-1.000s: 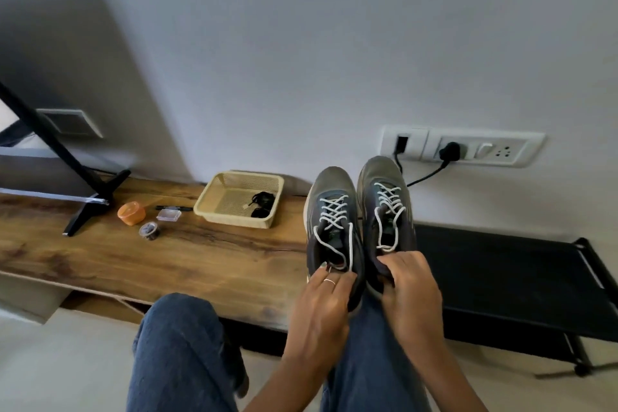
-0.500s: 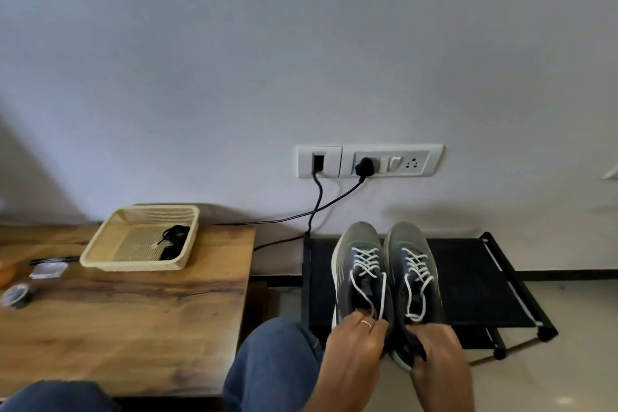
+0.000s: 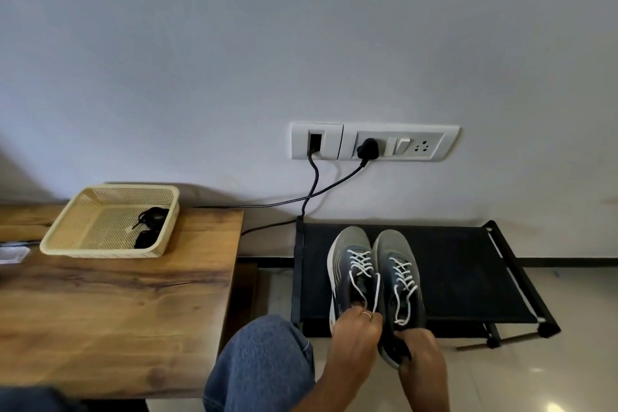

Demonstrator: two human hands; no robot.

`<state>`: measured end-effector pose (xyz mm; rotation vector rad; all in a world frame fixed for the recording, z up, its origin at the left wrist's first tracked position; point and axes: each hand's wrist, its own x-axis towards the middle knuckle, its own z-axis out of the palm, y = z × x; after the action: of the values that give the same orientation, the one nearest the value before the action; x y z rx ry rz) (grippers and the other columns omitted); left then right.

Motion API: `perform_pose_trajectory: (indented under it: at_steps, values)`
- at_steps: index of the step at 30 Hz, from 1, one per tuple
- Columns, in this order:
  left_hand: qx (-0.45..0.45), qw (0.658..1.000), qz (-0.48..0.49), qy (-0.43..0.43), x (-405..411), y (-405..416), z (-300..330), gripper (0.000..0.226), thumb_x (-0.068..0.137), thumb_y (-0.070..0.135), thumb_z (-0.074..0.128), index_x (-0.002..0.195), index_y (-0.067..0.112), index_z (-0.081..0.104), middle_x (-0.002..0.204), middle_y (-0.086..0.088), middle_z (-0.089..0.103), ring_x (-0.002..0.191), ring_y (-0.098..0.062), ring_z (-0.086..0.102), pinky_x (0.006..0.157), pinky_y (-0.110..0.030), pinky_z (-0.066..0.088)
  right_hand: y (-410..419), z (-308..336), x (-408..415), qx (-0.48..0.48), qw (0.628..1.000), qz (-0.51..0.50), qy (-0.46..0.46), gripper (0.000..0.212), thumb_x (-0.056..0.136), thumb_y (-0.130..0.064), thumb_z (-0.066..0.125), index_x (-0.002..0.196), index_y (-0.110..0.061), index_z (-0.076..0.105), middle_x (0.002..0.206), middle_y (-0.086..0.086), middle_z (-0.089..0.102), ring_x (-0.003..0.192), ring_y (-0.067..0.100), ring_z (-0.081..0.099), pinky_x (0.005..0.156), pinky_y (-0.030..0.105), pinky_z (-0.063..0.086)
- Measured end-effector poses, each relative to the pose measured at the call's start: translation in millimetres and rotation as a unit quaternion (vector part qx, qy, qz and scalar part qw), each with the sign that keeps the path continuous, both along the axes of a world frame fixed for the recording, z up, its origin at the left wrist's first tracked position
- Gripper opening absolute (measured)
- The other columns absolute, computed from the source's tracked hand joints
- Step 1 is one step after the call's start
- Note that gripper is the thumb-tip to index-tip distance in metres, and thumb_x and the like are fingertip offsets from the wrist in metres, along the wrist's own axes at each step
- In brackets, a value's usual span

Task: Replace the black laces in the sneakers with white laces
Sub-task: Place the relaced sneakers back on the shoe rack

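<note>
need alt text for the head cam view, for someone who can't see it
Two hands, left hand and right hand, hold a pair of grey sneakers with white laces by their heels over a black shoe rack. At left, black laces lie in a cream basket on a wooden table.

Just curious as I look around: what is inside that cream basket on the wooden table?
A bundle of black laces lies in the basket, toward its right side, with a small pale tag beside it. The near wall hides a strip of the floor.
</note>
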<state>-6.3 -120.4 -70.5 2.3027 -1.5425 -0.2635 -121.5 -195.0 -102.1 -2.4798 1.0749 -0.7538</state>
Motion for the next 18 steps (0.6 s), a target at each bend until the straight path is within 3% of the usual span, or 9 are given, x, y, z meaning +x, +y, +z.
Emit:
perform_pose_trajectory:
  at_steps: [3,6,9,13,16,18]
  values:
    - [-0.036,0.999,0.007,0.005,9.9,-5.4,-11.7,0.034,0.041,0.015,0.087,0.062,0.023,0.061,0.056,0.008,0.055,0.056,-0.010,0.054,0.046,-0.022,0.039,-6.2,-3.0,9.0,0.028,0.999,-0.009,0.024,0.029,0.059,0.004,0.047,0.075,-0.006,0.068,0.072,0.008,0.062,0.078,0.014,0.045,0.066,0.014,0.032]
    - [-0.061,0.998,0.018,0.011,16.1,-12.9,-23.0,0.033,0.047,0.014,0.087,0.070,0.021,0.065,0.061,0.007,0.058,0.061,-0.011,0.056,0.049,-0.022,0.041,-18.5,-7.2,11.3,0.044,0.997,-0.004,0.062,0.045,0.045,0.028,0.062,0.074,-0.006,0.067,0.072,0.005,0.060,0.074,0.015,0.049,0.062,0.013,0.033]
    - [-0.067,0.997,0.026,0.017,17.4,-16.3,-32.0,0.035,0.049,0.014,0.088,0.076,0.021,0.067,0.066,0.007,0.061,0.064,-0.011,0.057,0.052,-0.021,0.045,-26.4,-6.8,12.0,0.038,0.995,0.016,0.086,0.048,0.042,0.030,0.065,0.072,-0.007,0.067,0.071,0.002,0.059,0.070,0.010,0.049,0.059,0.004,0.029]
    - [-0.067,0.996,0.041,0.030,20.7,-20.2,-37.6,0.037,0.050,0.015,0.088,0.080,0.021,0.066,0.069,0.007,0.062,0.068,-0.012,0.056,0.057,-0.022,0.047,-36.2,-1.8,13.9,0.018,0.994,0.043,0.095,0.048,0.041,0.029,0.067,0.073,-0.006,0.068,0.071,0.003,0.062,0.068,0.021,0.060,0.068,0.011,0.037]
    - [-0.077,0.995,0.049,0.035,23.7,-21.2,-38.0,0.035,0.052,0.016,0.087,0.080,0.021,0.066,0.069,0.007,0.062,0.067,-0.013,0.055,0.058,-0.022,0.046,-47.9,0.0,20.0,0.035,0.992,0.056,0.108,0.042,0.047,0.027,0.069,0.073,-0.006,0.069,0.071,0.005,0.063,0.068,0.024,0.061,0.064,0.021,0.043]
    - [-0.085,0.995,0.045,0.037,24.4,-21.4,-37.8,0.034,0.054,0.017,0.087,0.081,0.021,0.067,0.069,0.006,0.062,0.067,-0.013,0.055,0.058,-0.021,0.045,-57.2,-3.7,25.3,0.056,0.990,0.055,0.119,0.036,0.053,0.023,0.069,0.072,-0.008,0.068,0.070,0.004,0.062,0.068,0.020,0.056,0.062,0.015,0.039]
